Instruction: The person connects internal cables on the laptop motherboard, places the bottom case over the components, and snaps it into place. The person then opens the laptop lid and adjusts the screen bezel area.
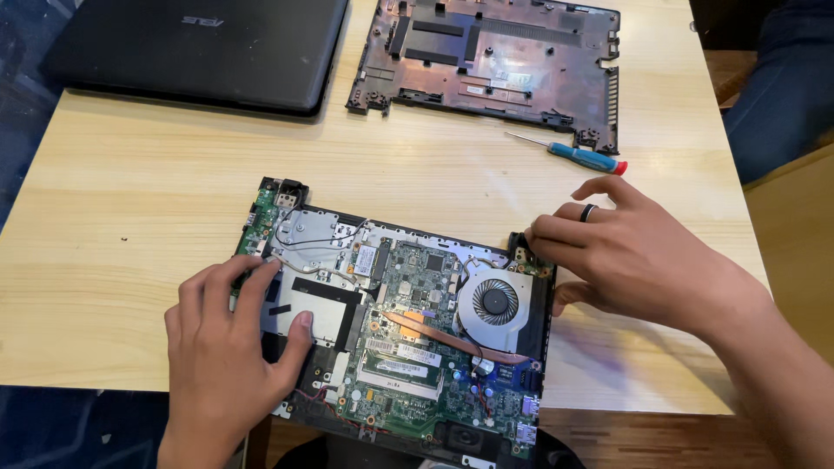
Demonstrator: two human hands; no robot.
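Observation:
An opened laptop chassis [408, 321] lies on the wooden table, its green circuit board, copper heat pipe and round cooling fan [493, 302] exposed. My left hand [228, 347] rests flat on the silver drive bay at the chassis's left side, fingers spread over it. My right hand [630, 256], with a dark ring on one finger, touches the chassis's far right corner with its fingertips, next to the fan. Neither hand holds a tool.
A removed black bottom cover [495, 61] lies at the back of the table. A blue-handled screwdriver with a red tip [578, 156] lies just in front of it. A closed black laptop [200, 48] sits at the back left. The table's front edge runs under the chassis.

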